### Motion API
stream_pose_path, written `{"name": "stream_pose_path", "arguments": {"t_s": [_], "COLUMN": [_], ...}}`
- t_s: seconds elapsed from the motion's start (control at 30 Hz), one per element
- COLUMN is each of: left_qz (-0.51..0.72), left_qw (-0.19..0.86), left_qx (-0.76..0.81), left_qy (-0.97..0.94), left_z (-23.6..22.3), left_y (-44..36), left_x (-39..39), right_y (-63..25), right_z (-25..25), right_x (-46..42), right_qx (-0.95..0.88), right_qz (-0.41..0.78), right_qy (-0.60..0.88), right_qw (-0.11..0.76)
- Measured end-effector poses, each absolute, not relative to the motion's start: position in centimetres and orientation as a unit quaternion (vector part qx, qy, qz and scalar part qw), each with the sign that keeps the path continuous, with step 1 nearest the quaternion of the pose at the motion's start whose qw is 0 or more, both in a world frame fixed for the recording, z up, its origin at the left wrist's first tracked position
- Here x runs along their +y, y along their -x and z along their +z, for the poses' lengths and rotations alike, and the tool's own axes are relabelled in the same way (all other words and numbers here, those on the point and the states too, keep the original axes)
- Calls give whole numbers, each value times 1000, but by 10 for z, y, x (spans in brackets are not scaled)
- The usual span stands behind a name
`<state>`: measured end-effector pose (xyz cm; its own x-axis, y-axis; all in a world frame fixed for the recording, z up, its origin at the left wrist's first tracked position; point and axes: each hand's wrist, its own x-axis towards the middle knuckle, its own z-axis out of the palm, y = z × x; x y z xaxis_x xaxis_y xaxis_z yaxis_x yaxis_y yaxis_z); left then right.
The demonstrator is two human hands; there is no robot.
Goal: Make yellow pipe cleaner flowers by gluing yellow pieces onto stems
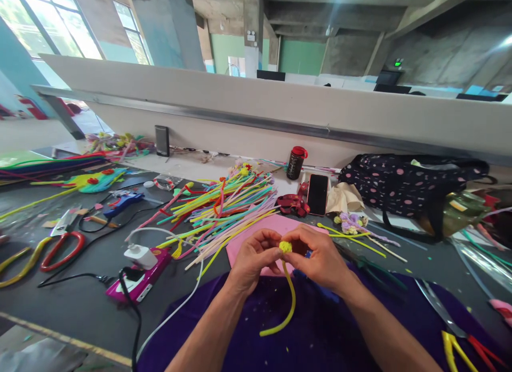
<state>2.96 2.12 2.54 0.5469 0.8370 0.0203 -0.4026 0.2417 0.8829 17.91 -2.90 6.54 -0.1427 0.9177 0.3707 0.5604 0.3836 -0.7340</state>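
Both my hands meet over a pink foam sheet (pixel 244 243) at the table's near edge. My left hand (pixel 253 257) and my right hand (pixel 318 257) pinch a yellow pipe cleaner (pixel 291 302) between their fingertips. Its top end is rolled into a small fuzzy ball (pixel 285 247) held between the two hands. The loose tail curves down toward me over purple cloth (pixel 320 329). Both hands have their fingers closed on the ball.
A large pile of coloured pipe cleaners (pixel 224 207) lies just beyond. A pink phone (pixel 140 279) with cables, red scissors (pixel 60 250) and a blue glue gun (pixel 122 201) are left. A black phone (pixel 317 194), a bottle (pixel 295 163) and a dotted bag (pixel 408 185) are right.
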Motion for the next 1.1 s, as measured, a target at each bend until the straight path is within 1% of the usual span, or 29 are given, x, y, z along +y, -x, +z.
{"name": "stream_pose_path", "arguments": {"t_s": [0.2, 0.37, 0.47, 0.8, 0.93, 1.1], "left_qz": [406, 334, 332, 351, 370, 389], "left_qw": [747, 794, 802, 762, 747, 700], "left_qx": [271, 249, 254, 307, 309, 326], "left_qy": [-452, -443, -427, -450, -458, -503], "left_z": [27, 24, 22, 21, 22, 27], "left_y": [-31, -31, -30, -29, -30, -32], "left_x": [21, 21, 22, 23, 22, 19], "right_y": [-182, -187, -188, -188, -191, -193], "right_z": [63, 56, 51, 48, 48, 45], "right_x": [-25, -16, -13, -13, -13, -10], "right_qx": [-707, -665, -660, -640, -622, -578], "right_qz": [263, 346, 375, 407, 445, 487], "right_qy": [500, 479, 464, 469, 459, 455], "right_qw": [425, 457, 456, 453, 452, 471]}}
